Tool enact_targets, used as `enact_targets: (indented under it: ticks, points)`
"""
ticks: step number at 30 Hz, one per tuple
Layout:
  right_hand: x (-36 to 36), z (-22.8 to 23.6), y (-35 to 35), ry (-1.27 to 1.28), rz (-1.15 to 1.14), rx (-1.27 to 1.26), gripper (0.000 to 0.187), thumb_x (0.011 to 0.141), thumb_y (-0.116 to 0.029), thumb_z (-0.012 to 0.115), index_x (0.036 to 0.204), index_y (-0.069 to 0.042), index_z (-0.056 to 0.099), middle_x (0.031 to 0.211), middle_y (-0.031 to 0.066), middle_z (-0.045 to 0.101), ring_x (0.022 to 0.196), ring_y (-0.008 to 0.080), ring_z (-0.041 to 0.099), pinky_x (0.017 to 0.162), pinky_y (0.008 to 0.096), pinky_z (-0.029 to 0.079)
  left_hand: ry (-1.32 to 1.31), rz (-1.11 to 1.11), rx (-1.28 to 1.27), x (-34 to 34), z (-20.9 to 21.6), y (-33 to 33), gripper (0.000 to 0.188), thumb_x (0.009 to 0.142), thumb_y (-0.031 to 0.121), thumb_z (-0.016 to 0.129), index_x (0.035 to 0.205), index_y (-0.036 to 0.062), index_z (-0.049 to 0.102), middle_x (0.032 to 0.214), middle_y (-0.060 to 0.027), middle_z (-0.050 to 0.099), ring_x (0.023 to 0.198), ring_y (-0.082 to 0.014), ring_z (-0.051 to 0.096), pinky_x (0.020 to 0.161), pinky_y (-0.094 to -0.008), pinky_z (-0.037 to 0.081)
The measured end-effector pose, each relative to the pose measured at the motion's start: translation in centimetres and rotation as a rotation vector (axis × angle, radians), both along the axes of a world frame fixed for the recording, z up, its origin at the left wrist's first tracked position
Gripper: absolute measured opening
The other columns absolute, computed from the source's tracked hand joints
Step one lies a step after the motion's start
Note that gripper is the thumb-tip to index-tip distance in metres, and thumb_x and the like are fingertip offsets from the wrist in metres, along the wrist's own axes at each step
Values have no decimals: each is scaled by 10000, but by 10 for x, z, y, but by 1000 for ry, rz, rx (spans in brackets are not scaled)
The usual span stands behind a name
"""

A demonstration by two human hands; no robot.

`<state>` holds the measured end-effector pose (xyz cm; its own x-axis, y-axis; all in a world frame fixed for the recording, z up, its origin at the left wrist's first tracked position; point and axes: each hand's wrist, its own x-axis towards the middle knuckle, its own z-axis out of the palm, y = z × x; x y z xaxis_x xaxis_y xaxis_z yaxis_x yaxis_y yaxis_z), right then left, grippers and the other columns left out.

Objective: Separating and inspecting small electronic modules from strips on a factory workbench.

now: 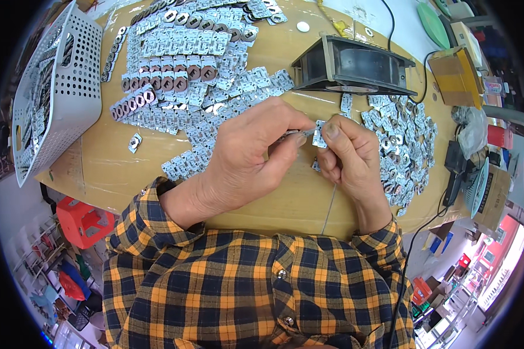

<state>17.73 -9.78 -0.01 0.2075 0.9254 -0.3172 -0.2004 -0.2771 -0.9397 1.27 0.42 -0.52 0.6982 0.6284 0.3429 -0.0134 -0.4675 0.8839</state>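
Observation:
Above the front of the table, my left hand (247,154) is closed, pinching a thin metal piece between thumb and forefinger. That piece is seen nearly edge-on and mostly covered by the fingers. Close beside it, my right hand (352,148) is closed with a small silvery metal plate (318,135) between thumb and curled fingers. The fingertips of both hands almost meet at these pieces. Rows of similar metal plates (183,43), some with dark round parts, overlap on the table left of my hands. A loose heap of such pieces (396,145) lies at the right.
A black boxy fan (355,64) stands beyond my hands on the brown table (99,168). At the left edge, a white perforated basket (70,87) holds more metal pieces. A cardboard box (457,75) and a black cable (419,238) are at the right. A red stool (81,224) stands below.

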Motion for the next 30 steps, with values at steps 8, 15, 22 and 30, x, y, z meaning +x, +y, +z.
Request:
enact_targets:
  ticks: [8,15,22,30]
  points:
    - [0,1,-2,9,-57,2,306,999,-228,533,752,-47,541,542,-27,457,408,19,363,381,191,271,-25,-29,-50,1,2,0,201,778,-103,624,961,-23,650,873,-116,657,760,-174,641,665,-256,500]
    - [9,11,2,-428,-32,79,312,974,-195,571,704,-43,535,580,-37,459,468,17,360,430,203,272,49,-145,-114,-1,-1,3,184,818,-71,611,988,-19,655,873,-102,668,761,-142,661,626,-242,503]
    - [18,25,-10,-622,-35,80,309,986,-195,542,735,-17,549,616,-36,486,530,24,388,489,207,299,58,-113,-808,2,16,1,142,879,0,594,1013,-26,631,845,-38,679,745,-74,668,594,-197,502]
    - [9,27,-5,-441,224,112,223,974,-115,550,787,2,576,595,10,484,519,70,467,470,253,347,23,-246,-763,-2,12,1,178,889,4,591,1063,-28,615,965,-99,686,720,-106,677,494,-173,431]
